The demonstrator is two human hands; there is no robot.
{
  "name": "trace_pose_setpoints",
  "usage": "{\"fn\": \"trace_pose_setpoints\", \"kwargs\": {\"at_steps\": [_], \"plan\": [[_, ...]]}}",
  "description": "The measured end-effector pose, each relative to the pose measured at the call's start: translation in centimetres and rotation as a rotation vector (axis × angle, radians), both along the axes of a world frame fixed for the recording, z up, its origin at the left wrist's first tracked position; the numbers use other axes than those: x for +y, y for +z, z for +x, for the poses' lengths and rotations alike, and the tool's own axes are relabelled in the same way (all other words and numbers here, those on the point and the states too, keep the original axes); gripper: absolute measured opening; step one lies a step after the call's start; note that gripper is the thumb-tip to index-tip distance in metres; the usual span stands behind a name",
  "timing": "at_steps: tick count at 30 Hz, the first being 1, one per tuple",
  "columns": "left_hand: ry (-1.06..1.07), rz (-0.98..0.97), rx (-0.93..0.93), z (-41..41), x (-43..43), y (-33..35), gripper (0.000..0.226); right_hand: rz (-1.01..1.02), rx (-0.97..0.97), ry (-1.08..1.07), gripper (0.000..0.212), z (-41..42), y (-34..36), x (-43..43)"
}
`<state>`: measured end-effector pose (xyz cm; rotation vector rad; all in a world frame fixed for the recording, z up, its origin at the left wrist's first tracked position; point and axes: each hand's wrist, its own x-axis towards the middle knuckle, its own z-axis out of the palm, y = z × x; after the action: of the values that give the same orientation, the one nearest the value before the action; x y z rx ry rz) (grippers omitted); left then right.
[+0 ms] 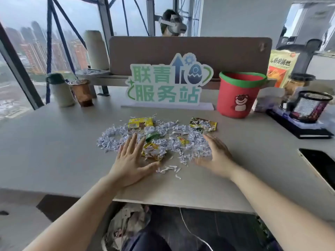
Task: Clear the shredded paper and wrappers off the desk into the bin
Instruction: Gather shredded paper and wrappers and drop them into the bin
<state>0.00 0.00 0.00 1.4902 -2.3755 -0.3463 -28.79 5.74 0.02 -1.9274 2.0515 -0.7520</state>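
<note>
**Left hand** (pixel 130 160): forearm reaches in from the lower left. Palm down, fingers straight and spread, thumb stretched out to the right. Fingertips lie on the near left part of the shredded paper (pixel 112 137). Grasps nothing.

**Right hand** (pixel 215 156): forearm reaches in from the lower right. Set on its edge, palm facing left, fingers straight and close together against the right side of the paper. Slightly blurred. Grasps nothing.

**Shredded paper**: loose white heap in the middle of the desk (pixel 54 142), between the two hands, with a few stray strips nearer the desk's front edge.

**Wrappers**: a yellow wrapper (pixel 140 122) at the far left of the heap, a dark wrapper (pixel 203 124) at the far right, a green wrapper (pixel 152 136) and a crumpled yellow wrapper (pixel 152 151) among the shreds.

**Bin** (pixel 237 95): red with a green rim, upright, beyond the heap to the right, beside a green-lettered sign (pixel 166 84).
</note>
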Motion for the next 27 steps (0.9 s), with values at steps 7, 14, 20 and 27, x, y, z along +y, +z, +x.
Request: {"fn": "trace_pose_setpoints", "kwargs": {"at_steps": [7,14,20,27], "plan": [[0.045,-0.061,-0.102,-1.0,-1.0,-0.4,0.121,0.079,0.181,-0.019,0.127,0.9,-0.8,-0.3],[-0.064,-0.064,-0.147,-3.5,-5.2,-0.4,0.110,0.121,0.242,0.120,0.102,0.5,-0.3,-5.3],[-0.099,-0.060,-0.207,-3.7,-5.6,-0.5,0.091,0.075,0.300,0.178,0.082,0.3,-0.7,-5.8],[-0.138,-0.069,-0.130,-3.7,-5.1,-0.1,0.061,-0.060,0.155,0.144,0.052,0.5,-0.7,-5.4]]}}
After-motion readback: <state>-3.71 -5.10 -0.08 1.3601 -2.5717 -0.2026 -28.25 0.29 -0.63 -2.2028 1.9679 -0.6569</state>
